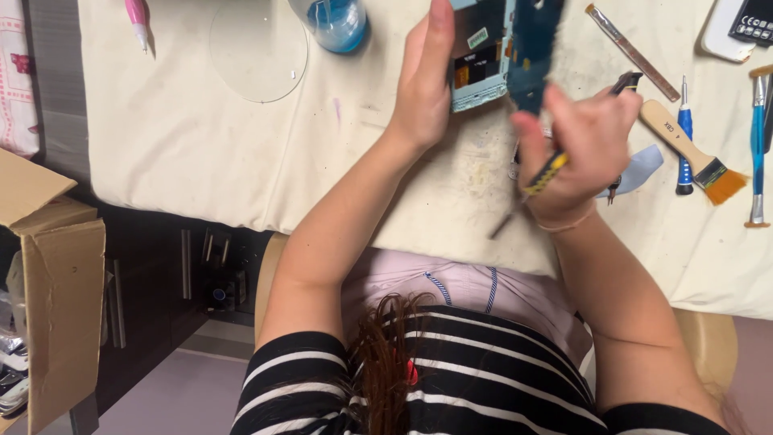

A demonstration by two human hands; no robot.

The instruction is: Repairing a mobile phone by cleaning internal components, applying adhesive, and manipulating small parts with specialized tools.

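Two hands are working an opened phone [483,56]: the left hand [423,80] is bracing its thin, likely fragile edge, the right hand [584,137] is clenching a screwdriver [541,179].

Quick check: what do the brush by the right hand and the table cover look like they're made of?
Brush: pale, unpainted handle, probably wood, a dull metal-looking band, orange bristles, likely synthetic. Table cover: cream woven cloth by its matte look, soft folds and stains. The right hand is blurred.
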